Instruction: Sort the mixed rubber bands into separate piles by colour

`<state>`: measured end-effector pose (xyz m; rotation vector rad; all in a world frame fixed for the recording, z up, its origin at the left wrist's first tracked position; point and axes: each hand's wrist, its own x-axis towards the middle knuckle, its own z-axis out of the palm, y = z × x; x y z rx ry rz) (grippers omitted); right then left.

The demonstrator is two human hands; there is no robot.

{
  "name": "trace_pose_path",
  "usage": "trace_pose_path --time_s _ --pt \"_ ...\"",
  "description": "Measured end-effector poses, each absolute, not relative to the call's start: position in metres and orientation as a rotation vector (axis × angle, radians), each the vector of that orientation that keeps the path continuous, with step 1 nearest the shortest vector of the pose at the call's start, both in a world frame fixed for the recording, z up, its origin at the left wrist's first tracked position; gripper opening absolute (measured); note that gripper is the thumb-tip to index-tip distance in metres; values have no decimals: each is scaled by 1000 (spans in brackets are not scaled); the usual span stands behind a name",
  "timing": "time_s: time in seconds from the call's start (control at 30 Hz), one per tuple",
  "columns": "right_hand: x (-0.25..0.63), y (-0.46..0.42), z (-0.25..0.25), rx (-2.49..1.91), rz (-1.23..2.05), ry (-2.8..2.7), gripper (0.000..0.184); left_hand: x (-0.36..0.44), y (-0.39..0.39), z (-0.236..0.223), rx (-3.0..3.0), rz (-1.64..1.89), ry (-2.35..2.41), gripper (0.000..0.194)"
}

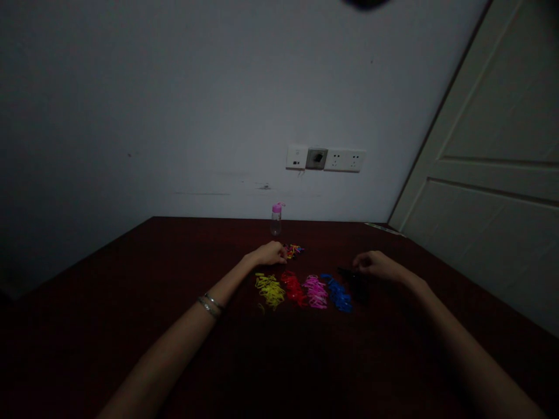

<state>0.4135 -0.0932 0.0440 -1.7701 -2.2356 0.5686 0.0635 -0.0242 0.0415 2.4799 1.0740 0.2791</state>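
Observation:
My left hand point(273, 253) is at the left edge of a small pile of mixed-colour rubber bands point(295, 251), its fingers drawn together; what they hold, if anything, is too small to see. Over a dark pile of black bands point(358, 285), my right hand point(374, 264) has its fingertips pinched; anything between them is hidden. In a row between my hands and nearer me lie yellow bands point(271, 290), red bands point(294, 288), pink bands point(315, 292) and blue bands point(338, 293).
A clear bottle with a pink lid point(276, 220) stands behind the mixed pile, near the wall. The dark red table point(196, 244) meets the wall, which carries sockets point(345, 160). A thin flat strip point(384, 229) lies at the far right corner, by a white door point(489, 174).

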Motion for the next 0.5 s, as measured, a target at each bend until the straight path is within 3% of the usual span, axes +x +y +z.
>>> trace_pose_path --time_s 0.5 --pt "416 -101 43 -1733 380 -2211 27 66 -24 43 2067 656 920 27"
